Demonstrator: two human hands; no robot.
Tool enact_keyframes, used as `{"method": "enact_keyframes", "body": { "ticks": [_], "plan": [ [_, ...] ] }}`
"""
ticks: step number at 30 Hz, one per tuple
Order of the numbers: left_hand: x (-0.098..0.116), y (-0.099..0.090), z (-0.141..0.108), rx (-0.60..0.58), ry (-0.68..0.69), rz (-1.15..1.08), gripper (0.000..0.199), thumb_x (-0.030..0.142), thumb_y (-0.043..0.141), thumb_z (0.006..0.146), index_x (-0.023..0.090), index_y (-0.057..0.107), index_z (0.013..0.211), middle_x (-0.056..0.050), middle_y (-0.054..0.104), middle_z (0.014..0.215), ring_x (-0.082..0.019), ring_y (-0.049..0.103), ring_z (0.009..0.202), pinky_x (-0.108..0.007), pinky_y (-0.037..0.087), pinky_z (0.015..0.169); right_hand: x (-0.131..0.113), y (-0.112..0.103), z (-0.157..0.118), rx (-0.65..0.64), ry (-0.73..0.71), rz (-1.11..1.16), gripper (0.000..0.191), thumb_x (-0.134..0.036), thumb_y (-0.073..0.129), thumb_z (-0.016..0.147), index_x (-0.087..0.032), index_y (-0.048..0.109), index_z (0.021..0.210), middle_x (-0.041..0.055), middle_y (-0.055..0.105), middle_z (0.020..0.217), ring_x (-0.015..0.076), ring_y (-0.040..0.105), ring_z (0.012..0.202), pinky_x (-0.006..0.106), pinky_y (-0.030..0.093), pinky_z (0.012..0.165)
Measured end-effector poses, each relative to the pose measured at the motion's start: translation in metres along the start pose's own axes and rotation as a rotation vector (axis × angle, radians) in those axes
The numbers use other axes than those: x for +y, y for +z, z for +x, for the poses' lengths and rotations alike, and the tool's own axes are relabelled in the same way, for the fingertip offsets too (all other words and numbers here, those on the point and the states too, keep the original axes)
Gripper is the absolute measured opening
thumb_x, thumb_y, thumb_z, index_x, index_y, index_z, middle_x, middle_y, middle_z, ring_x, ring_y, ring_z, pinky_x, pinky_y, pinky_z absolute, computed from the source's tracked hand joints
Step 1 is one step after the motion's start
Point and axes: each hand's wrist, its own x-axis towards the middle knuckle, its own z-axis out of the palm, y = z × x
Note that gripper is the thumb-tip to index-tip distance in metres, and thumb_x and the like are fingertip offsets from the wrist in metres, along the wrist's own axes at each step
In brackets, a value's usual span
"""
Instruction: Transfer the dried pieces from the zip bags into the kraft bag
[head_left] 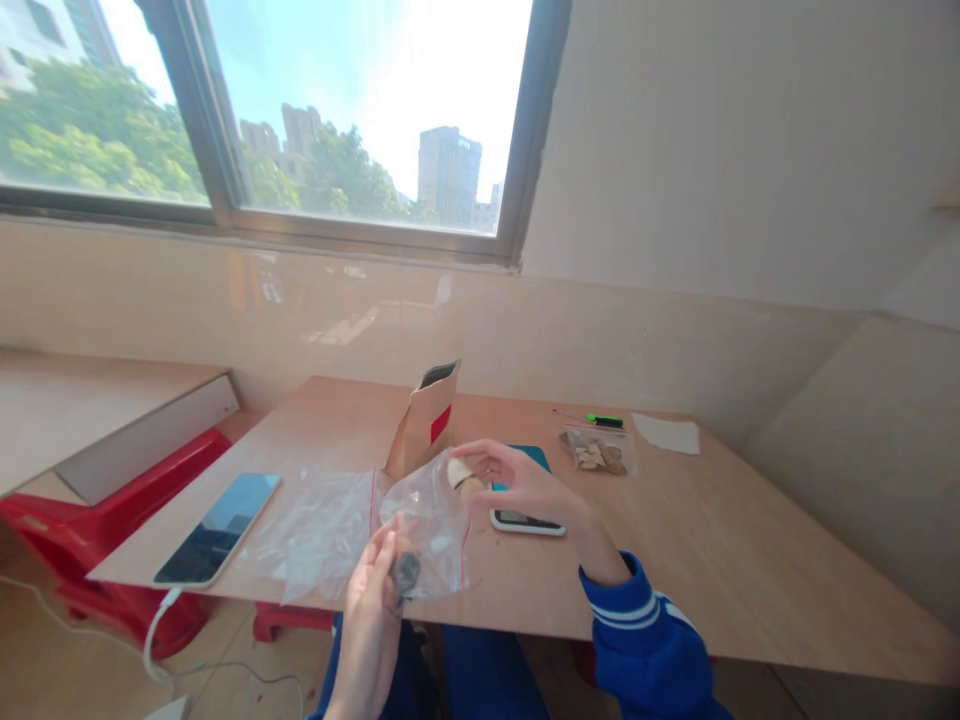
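My left hand point(367, 625) rises at the lower middle and pinches a clear zip bag point(429, 535) with red-edged seals. A dark round lump point(406, 572) lies against its fingers, inside the plastic as far as I can see. My right hand point(529, 482) reaches across from the right, with its fingertips on the top of the bag. Beside those fingers a pale lump point(461, 474) shows through the plastic. A second zip bag point(315, 530) lies flat to the left, touching the held one.
A kraft paper pouch point(429, 420) stands behind the bags on the wooden table point(697, 530). A phone point(217, 530) with a white cable lies at the left. Further right are a white digital scale point(525, 521), a green-handled screwdriver point(604, 420), a bag of pale chips point(596, 452) and white paper point(666, 433).
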Motion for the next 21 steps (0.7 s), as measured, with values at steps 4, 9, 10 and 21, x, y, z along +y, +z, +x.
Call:
{"method": "enact_keyframes", "body": {
  "ticks": [4,9,10,21],
  "plan": [
    [0.000,-0.006,0.005,0.038,-0.010,-0.001,0.031,0.035,0.059,0.086,0.022,0.065,0.114,-0.007,0.068,0.121,-0.022,0.054,0.125,-0.035,0.041,0.107,-0.004,-0.035,0.043,0.343,-0.166,-0.048,0.040,-0.038,0.074,0.074,-0.026,0.059,0.109,0.0040,0.064,0.117,0.0172,0.061,0.105,0.034,0.050,0.093],
    [0.000,-0.020,0.011,0.052,-0.001,0.031,0.033,0.037,0.060,0.085,0.026,0.064,0.116,-0.005,0.066,0.124,-0.022,0.051,0.128,-0.038,0.039,0.109,0.004,-0.055,0.117,0.471,-0.115,-0.261,0.038,-0.053,0.058,0.084,-0.023,0.058,0.108,0.0039,0.068,0.101,0.0161,0.063,0.089,0.030,0.050,0.076],
    [0.000,-0.022,0.012,0.061,0.008,0.043,0.034,0.037,0.062,0.085,0.026,0.064,0.116,-0.005,0.066,0.124,-0.023,0.051,0.128,-0.039,0.040,0.109,0.007,-0.055,0.127,0.460,-0.089,-0.376,0.037,-0.055,0.054,0.087,-0.022,0.059,0.105,0.0033,0.069,0.095,0.0159,0.063,0.086,0.029,0.049,0.075],
    [0.018,-0.018,0.005,-0.027,0.011,-0.171,0.044,0.031,0.054,0.081,0.020,0.063,0.123,-0.007,0.066,0.124,-0.026,0.057,0.122,-0.041,0.044,0.106,0.032,-0.021,0.143,0.723,-0.150,-0.917,0.032,-0.042,0.050,0.092,-0.014,0.060,0.106,0.0153,0.060,0.114,0.0285,0.051,0.110,0.045,0.039,0.095]
  ]
}}
